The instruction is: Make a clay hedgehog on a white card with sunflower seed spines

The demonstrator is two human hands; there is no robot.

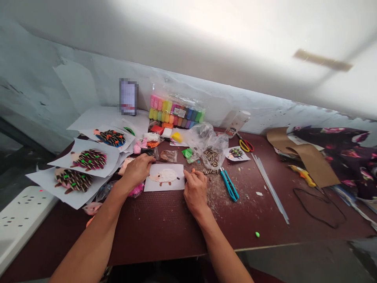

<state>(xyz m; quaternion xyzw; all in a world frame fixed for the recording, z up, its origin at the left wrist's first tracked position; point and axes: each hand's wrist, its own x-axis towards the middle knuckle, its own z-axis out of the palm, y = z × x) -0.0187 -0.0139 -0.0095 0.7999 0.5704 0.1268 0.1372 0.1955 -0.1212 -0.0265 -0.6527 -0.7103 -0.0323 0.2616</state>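
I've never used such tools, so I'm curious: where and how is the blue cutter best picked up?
Grip the blue cutter by its wide handle end, probably with the right hand from the near side. It lies on the table, narrow tip pointing away.

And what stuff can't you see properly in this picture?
Phone-like thing: head view; blocky blur hides its screen.
Packet label: head view; its print is too small to read.
Right hand: head view; the hand itself hides whether it grips the card.
Lowest hedgehog picture: head view; the sheet above covers its top.
Power strip: head view; the left edge cuts it off.
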